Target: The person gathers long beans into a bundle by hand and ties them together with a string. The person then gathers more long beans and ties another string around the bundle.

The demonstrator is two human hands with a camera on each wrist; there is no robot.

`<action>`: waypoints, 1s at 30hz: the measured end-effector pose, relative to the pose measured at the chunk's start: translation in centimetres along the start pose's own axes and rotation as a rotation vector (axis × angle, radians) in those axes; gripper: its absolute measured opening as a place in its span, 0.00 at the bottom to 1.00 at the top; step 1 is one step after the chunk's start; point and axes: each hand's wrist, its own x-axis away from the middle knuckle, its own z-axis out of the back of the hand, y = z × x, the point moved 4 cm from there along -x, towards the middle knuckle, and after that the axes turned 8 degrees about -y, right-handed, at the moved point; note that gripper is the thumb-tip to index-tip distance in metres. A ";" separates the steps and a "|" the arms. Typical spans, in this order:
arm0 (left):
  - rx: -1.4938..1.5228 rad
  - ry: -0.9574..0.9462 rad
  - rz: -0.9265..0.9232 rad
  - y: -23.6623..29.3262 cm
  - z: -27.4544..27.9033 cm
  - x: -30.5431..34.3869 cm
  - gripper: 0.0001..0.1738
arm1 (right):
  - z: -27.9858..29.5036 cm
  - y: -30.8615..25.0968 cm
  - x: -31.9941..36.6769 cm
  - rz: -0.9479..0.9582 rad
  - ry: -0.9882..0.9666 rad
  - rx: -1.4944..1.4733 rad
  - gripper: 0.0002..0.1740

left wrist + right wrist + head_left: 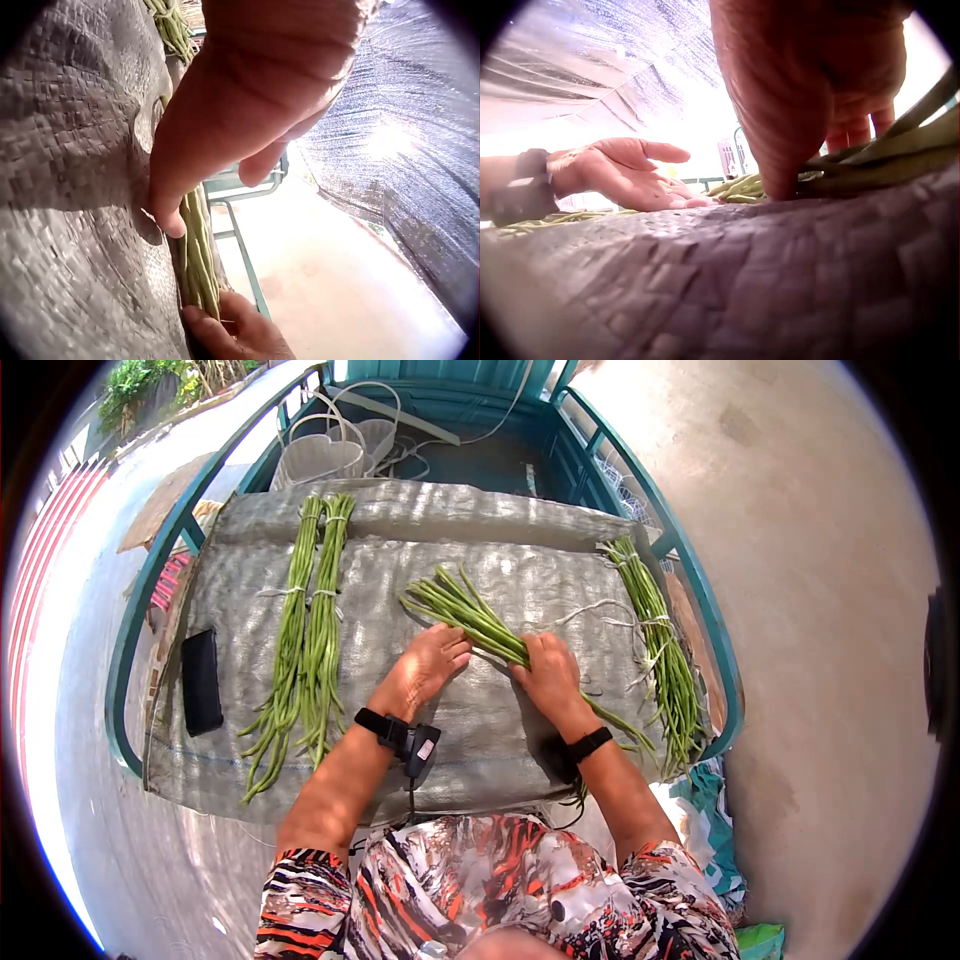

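Observation:
A loose bunch of long green beans (465, 610) lies slantwise across the middle of the grey woven sheet (400, 570). My right hand (550, 672) grips this bunch partway along, thumb on the near side and fingers beyond it. Thin bean ends trail out below that hand toward the lower right. Beside the upper part of the bunch is my left hand (432, 663), its fingertips right at the beans. In the right wrist view, the left hand (630, 176) has its thumb (667, 153) raised apart and its fingers extended low along the sheet.
Two tied bundles of long beans (325, 595) lie at the left, near a black phone (202, 682). Another tied bundle (655, 630) lies at the right with loose white string (600, 607). Teal cart rails (710, 620) flank the sheet; white baskets (320, 460) stand behind.

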 end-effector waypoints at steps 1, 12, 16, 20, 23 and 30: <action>0.064 -0.068 -0.004 0.2 -0.1 0.2 0.20 | 0.2 -0.1 0.2 0.020 0.001 -0.014 0.25; 0.299 0.041 -0.155 0.3 1.2 1.8 0.41 | -1.4 -4.8 -3.7 0.034 0.101 0.038 0.14; 0.308 -0.048 -0.160 0.6 1.6 1.8 0.29 | -0.5 -5.6 -2.8 0.097 0.160 -0.087 0.13; 0.240 -0.041 -0.172 0.6 1.4 1.9 0.24 | 0.8 -6.2 -1.9 0.095 0.132 -0.151 0.12; 0.196 -0.030 -0.180 0.5 1.9 1.6 0.23 | 0.8 -6.3 -1.3 0.036 0.085 -0.238 0.10; 0.088 0.023 -0.231 0.1 1.9 1.4 0.21 | 0.8 -5.8 -1.0 0.111 0.087 -0.239 0.14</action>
